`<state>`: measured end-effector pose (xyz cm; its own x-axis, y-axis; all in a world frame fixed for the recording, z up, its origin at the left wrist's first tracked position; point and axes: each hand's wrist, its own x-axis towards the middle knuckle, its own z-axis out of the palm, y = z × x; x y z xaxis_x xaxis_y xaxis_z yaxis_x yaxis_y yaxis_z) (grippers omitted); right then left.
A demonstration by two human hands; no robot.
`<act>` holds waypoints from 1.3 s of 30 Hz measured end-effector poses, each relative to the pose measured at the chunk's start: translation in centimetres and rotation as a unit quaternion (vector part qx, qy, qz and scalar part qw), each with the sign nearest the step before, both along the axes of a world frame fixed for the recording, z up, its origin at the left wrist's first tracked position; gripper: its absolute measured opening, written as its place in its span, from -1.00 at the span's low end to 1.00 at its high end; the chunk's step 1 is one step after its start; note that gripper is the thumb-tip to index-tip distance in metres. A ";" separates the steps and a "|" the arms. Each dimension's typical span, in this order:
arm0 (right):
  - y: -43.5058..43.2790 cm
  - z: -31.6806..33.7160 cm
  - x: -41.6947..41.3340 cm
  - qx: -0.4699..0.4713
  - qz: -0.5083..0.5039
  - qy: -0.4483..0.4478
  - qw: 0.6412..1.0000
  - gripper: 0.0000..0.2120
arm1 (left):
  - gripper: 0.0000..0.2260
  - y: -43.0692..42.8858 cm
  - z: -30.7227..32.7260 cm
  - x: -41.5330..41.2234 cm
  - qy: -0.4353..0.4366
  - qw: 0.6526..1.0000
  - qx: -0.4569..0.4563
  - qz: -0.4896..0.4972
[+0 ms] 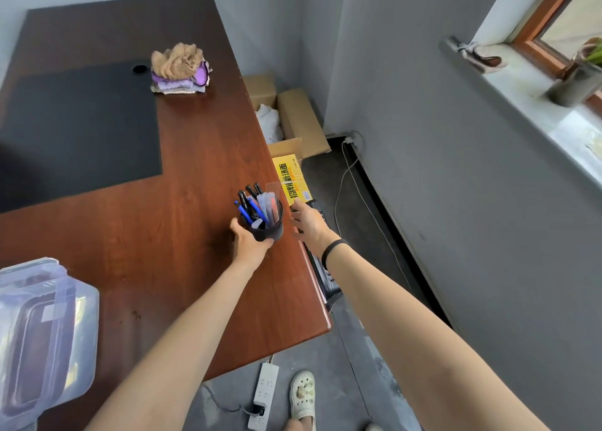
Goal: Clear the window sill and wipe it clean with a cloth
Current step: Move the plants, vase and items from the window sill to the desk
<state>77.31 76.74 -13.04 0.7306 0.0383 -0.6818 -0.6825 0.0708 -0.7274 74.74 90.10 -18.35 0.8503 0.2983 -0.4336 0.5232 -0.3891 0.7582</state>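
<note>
One cup: black and round, upright on the bench near its right edge, well apart from the sill.
Pens: blue and black ones, some clear tubes and what looks like a clear ruler, all loose and standing well above the rim.
Handling: probably light and stiff, with a smooth wall that could slip. The tall load makes it top-heavy, so a tilt would likely spill the pens. It is best taken low round the wall and kept upright, never lifted by the pens.
Left hand: curled round the cup's lower wall, thumb on the left side, fingers under the near side.
Right hand: fingers straight and spread, holding nothing, just beside the cup on its right and not touching it, out over the bench edge.
Cloths: a soft crumpled pile at the far side of the bench. It should be light and easy to pinch anywhere.
Mat: dark and flat, on the bench's left part.
Box: clear plastic, at the near left.
Pot: grey, with a plant, standing on the sill by the window frame, so clearing looks unfinished.
Rag: crumpled at the sill's far end.
Floor: cartons beyond the bench, and a power strip near the person's foot.
</note>
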 end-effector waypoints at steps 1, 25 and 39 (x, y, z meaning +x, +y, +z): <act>-0.5 0.3 -0.3 0.013 0.000 0.000 1.000 -0.49 | -0.16 -0.4 0.2 -0.5 0.023 0.999 0.015 0.019; -41.2 10.3 -36.6 -0.060 -0.353 -0.095 0.929 -0.59 | -0.67 -41.7 12.5 -25.2 0.012 0.883 0.056 -0.466; -54.6 12.4 -48.6 -0.067 -0.494 -0.086 0.862 -0.65 | -0.63 -60.9 16.1 -33.8 -0.121 0.745 0.106 -0.647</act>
<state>28.70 22.12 -0.68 0.4516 -0.7324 -0.5095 -0.2183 0.4629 -0.8591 40.93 29.21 -2.24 0.5302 -0.8002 -0.2804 -0.5369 -0.5728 0.6194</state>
